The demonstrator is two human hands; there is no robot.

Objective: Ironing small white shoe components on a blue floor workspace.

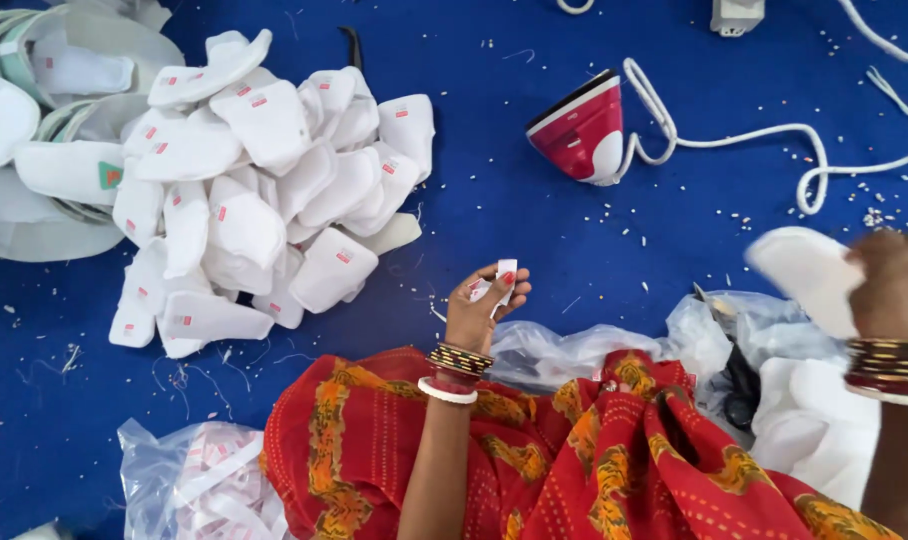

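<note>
Left hand [482,310] pinching small white label [501,280] between fingertips, right hand [892,285] gripping white padded piece [804,272], pile of white pieces [264,190] on blue cloth [494,200], red iron [584,130] beyond

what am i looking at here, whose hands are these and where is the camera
There is no machine here: a person works with two bare hands, and the single picture comes from a camera on their head, looking down. The left hand pinches a small white label. The right hand, blurred, grips a white padded piece. On the blue surface lie a pile of similar white pieces with small red tags, and a red and white clothes iron with a white cord. Red patterned cloth covers the lap, with plastic bags beside it.
</note>
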